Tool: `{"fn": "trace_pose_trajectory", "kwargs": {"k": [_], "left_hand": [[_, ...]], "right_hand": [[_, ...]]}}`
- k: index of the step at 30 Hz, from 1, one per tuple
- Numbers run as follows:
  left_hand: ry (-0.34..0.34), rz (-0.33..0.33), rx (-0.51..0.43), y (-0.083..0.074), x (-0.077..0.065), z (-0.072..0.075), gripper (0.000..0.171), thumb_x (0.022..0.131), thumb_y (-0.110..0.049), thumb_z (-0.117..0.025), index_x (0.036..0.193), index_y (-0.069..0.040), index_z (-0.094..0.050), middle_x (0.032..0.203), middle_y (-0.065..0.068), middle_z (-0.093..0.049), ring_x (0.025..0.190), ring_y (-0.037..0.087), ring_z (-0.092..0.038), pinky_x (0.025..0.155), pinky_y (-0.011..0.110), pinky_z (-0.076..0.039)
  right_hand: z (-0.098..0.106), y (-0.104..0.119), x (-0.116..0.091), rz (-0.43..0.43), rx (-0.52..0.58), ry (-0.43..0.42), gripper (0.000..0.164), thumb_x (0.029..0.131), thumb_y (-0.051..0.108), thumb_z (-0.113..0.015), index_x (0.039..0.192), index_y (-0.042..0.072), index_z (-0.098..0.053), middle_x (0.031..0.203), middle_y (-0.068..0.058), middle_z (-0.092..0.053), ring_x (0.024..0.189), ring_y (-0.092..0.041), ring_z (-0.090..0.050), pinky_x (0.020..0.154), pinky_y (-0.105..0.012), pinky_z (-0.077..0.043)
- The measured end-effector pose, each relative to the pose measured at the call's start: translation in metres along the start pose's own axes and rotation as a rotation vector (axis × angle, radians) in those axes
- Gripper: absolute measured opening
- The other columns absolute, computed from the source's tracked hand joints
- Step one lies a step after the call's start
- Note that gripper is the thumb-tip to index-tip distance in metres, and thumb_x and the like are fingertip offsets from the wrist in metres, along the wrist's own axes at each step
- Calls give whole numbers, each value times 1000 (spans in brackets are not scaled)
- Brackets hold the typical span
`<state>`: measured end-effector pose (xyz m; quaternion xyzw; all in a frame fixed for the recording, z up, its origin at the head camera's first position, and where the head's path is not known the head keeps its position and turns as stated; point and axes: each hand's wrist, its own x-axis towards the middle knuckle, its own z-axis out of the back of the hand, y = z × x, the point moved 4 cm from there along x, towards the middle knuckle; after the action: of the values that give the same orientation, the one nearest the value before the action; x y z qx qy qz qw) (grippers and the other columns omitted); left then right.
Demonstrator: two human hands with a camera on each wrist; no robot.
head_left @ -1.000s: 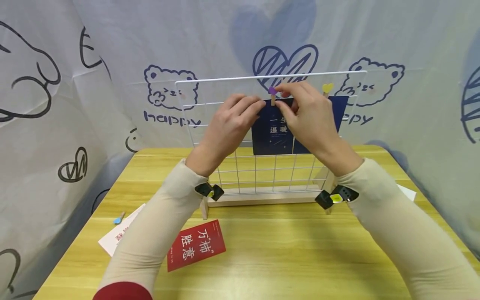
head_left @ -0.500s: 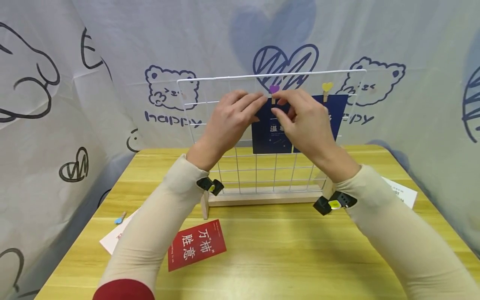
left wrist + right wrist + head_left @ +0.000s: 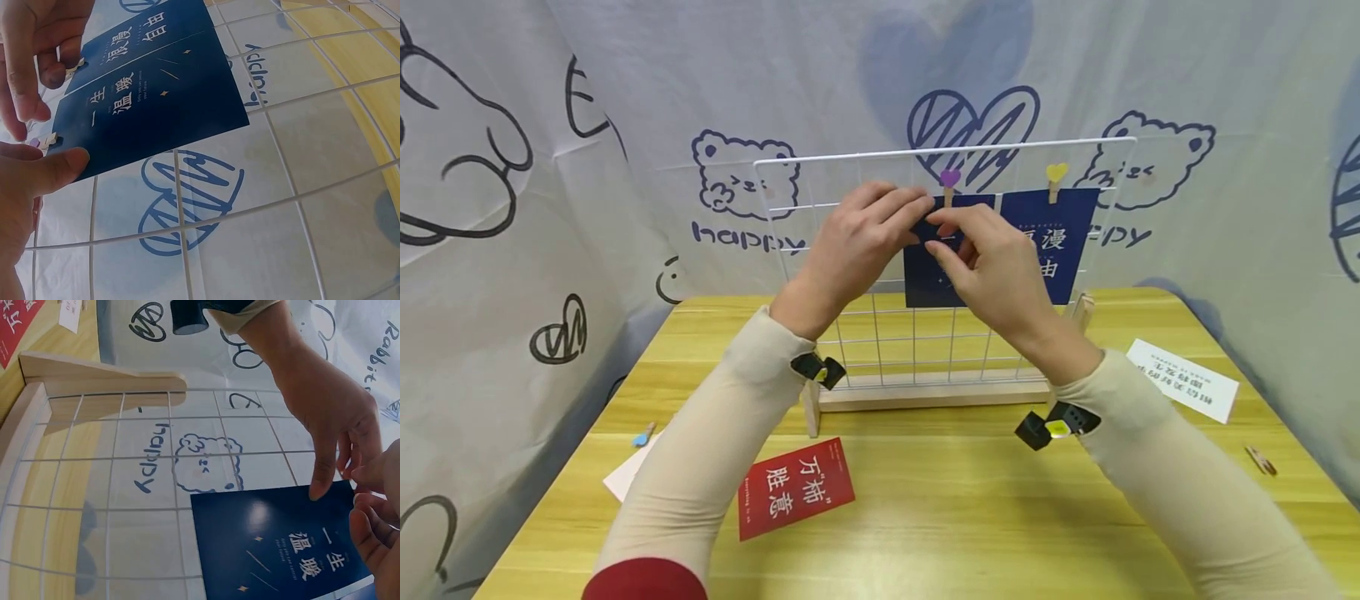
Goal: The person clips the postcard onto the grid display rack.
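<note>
A white wire grid [image 3: 940,152] carries two dark blue cards with white characters. The nearer-left blue card [image 3: 928,279] hangs from a clothespin topped with a purple heart [image 3: 951,179]. Its neighbour, the right blue card [image 3: 1075,242], hangs from a clothespin with a yellow heart [image 3: 1056,173]. My left hand [image 3: 861,242] pinches the left card's upper left corner, its thumb [image 3: 65,170] on the card's front in the left wrist view. Just below the purple-heart clothespin, my right hand [image 3: 1003,271] is in front of that card, thumb and forefinger apart, holding nothing.
The grid stands in a wooden base [image 3: 932,393] on the table. A red card [image 3: 796,490] lies in front, a pale card [image 3: 625,477] and blue-heart clothespin [image 3: 643,435] at left. At right lie a white card [image 3: 1197,387] and a clothespin [image 3: 1261,460].
My right hand has let go of the purple-heart clothespin and moved down and slightly left. More of the right blue card shows. The left hand stays at the card's corner.
</note>
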<state>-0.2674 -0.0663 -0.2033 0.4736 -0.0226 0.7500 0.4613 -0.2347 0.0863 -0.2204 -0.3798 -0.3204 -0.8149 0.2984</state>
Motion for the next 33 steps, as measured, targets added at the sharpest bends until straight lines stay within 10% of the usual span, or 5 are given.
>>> {"fn": "trace_pose_trajectory", "kwargs": {"k": [15, 33], "left_hand": [[-36, -21, -71, -2, -19, 19, 36, 85, -10, -77, 118, -1, -68, 118, 14, -68, 109, 29, -62, 98, 33, -48], [82, 47, -209, 5, -67, 52, 43, 81, -11, -82, 120, 0, -67, 116, 15, -68, 107, 30, -61, 95, 40, -49]], "right_hand": [[-16, 1, -17, -5, 92, 75, 25, 91, 10, -71, 114, 2, -67, 96, -8, -63, 68, -13, -53, 60, -28, -48], [-43, 8, -40, -48, 234, 229, 25, 90, 10, -72, 114, 3, -68, 96, -4, -65, 74, -12, -55, 67, -26, -51]]}}
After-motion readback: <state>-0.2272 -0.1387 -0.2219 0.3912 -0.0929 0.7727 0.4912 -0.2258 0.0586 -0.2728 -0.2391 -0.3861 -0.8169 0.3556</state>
